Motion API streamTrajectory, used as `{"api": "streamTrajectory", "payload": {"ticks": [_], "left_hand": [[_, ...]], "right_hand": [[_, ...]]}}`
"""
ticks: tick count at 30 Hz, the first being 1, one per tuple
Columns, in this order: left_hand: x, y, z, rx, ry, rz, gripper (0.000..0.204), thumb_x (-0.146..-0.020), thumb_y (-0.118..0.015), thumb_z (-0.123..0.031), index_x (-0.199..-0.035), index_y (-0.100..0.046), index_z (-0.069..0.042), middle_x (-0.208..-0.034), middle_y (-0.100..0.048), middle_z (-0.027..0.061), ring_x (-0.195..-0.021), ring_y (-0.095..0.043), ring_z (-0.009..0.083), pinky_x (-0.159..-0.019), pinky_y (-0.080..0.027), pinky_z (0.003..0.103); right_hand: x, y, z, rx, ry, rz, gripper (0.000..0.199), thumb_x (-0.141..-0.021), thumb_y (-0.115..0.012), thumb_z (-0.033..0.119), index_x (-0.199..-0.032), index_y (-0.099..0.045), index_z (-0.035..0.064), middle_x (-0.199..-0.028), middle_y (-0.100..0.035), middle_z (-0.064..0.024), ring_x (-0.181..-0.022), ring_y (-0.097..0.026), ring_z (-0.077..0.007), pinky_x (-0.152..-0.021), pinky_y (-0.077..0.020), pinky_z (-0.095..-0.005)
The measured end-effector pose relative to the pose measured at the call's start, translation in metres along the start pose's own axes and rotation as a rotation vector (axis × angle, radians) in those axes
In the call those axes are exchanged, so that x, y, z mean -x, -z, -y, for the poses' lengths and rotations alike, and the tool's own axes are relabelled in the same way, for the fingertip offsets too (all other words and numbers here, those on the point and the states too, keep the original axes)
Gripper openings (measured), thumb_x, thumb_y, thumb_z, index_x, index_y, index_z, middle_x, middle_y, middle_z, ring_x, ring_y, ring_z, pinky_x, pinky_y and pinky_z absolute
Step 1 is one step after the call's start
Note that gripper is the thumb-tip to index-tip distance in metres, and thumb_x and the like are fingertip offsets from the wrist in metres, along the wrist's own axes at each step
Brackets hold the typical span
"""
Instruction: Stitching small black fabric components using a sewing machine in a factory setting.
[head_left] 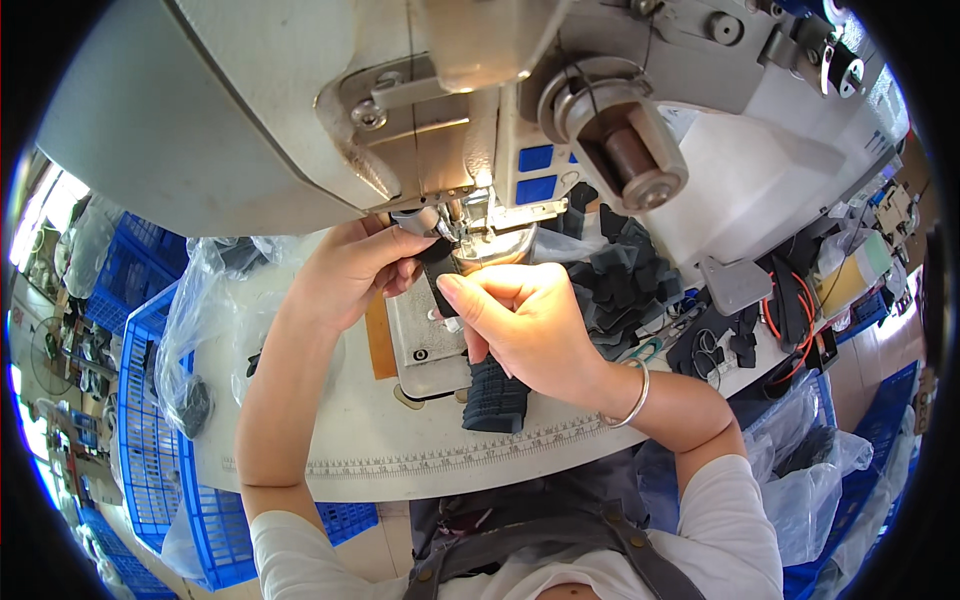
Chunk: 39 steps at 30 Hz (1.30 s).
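Guided black ribbed strip under sewing machine presser foot.
Pinched by left hand and right hand, fingers closed; best kept flat, fingertips clear.

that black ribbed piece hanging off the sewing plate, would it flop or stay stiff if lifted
Probably floppy: the black ribbed piece bends over the plate's edge under the right hand. Likely light, like the loose pile of black pieces. Its ribs should resist slipping.
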<state>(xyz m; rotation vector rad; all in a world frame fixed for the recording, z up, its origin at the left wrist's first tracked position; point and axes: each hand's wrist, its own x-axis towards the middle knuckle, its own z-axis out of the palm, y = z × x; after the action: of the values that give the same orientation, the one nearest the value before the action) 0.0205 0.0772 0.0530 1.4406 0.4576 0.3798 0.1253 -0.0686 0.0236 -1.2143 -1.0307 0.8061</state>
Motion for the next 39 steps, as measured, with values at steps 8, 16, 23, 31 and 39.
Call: {"api": "streamTrajectory", "payload": {"ticks": [8, 16, 23, 31, 39], "left_hand": [[-0.004, 0.003, 0.000, -0.005, 0.014, 0.016, 0.011, -0.079, -0.058, -0.015, -0.084, -0.057, -0.004, -0.058, -0.049, -0.0010, -0.049, -0.044, 0.0058, -0.045, -0.032, 0.020], [-0.003, 0.004, -0.004, -0.038, 0.062, 0.008, 0.013, -0.077, -0.061, -0.015, -0.072, -0.058, -0.003, -0.056, -0.052, 0.0007, -0.050, -0.047, 0.0084, -0.046, -0.033, 0.020], [-0.001, 0.002, -0.005, -0.075, 0.060, 0.013, 0.014, -0.076, -0.062, -0.015, -0.074, -0.058, -0.002, -0.057, -0.052, 0.0008, -0.050, -0.048, 0.0085, -0.045, -0.033, 0.020], [0.034, 0.041, -0.001, -0.491, -0.039, -0.178, 0.021, -0.078, -0.061, -0.021, -0.074, -0.056, -0.001, -0.055, -0.050, 0.0004, -0.045, -0.045, 0.0060, -0.041, -0.032, 0.019], [0.138, 0.200, 0.081, -0.956, 0.251, -0.618, 0.030, -0.078, -0.061, -0.026, -0.066, -0.050, 0.000, -0.053, -0.048, 0.0025, -0.045, -0.044, 0.0090, -0.043, -0.032, 0.024]], "right_hand": [[-0.002, -0.002, -0.005, -0.006, 0.060, -0.023, 0.040, -0.087, -0.052, 0.020, -0.051, -0.050, 0.0025, -0.045, -0.048, 0.0010, -0.036, -0.034, -0.0015, -0.034, -0.0240, -0.0191], [0.001, 0.000, -0.004, 0.033, -0.004, 0.024, 0.031, -0.085, -0.054, 0.021, -0.061, -0.055, 0.0008, -0.047, -0.047, 0.0024, -0.044, -0.039, -0.0017, -0.040, -0.0304, -0.0204], [0.003, -0.004, -0.008, -0.035, 0.044, -0.003, 0.032, -0.087, -0.054, 0.023, -0.062, -0.055, 0.0034, -0.047, -0.049, 0.0021, -0.037, -0.036, 0.0001, -0.034, -0.0253, -0.0168], [0.012, 0.029, 0.007, 0.041, -0.104, 0.163, 0.023, -0.085, -0.053, 0.018, -0.072, -0.059, -0.0004, -0.050, -0.049, 0.0015, -0.046, -0.043, -0.0029, -0.042, -0.0351, -0.0205], [0.037, 0.123, -0.022, 0.915, 0.005, -0.163, 0.009, -0.073, -0.061, 0.011, -0.074, -0.061, 0.0020, -0.057, -0.054, -0.0077, -0.050, -0.054, -0.0152, -0.048, -0.0404, -0.0268]]}}
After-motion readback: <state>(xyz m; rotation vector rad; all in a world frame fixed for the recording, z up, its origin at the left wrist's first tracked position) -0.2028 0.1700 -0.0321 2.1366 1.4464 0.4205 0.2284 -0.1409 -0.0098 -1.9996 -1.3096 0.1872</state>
